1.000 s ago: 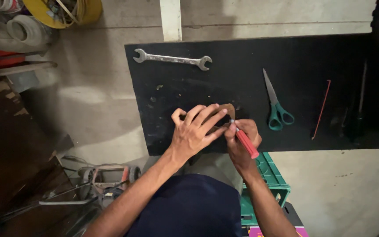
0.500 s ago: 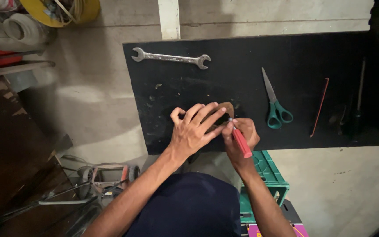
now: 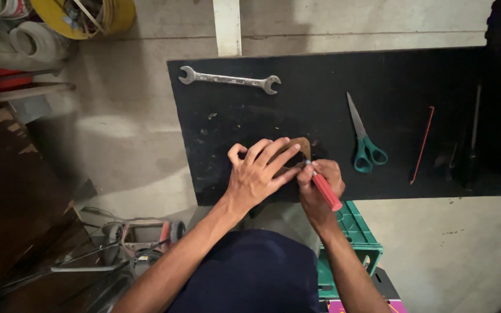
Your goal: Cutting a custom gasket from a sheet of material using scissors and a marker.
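Observation:
My left hand [image 3: 257,173] lies flat with spread fingers on a small brown piece [image 3: 300,148] that rests on a black board [image 3: 331,116]. My right hand [image 3: 318,185] grips a red pen-like tool [image 3: 323,188], its tip touching the brown piece at the edge of my left fingers. Most of the brown piece is hidden under my left hand.
A silver open-ended wrench [image 3: 229,79] lies at the board's far left. Green-handled scissors [image 3: 363,140] and a thin red rod [image 3: 423,145] lie to the right. A green crate [image 3: 356,243] stands below the board. Buckets [image 3: 82,14] and clutter sit on the concrete floor at left.
Both hands stay on the brown piece; the red tool's tip has shifted slightly along its edge.

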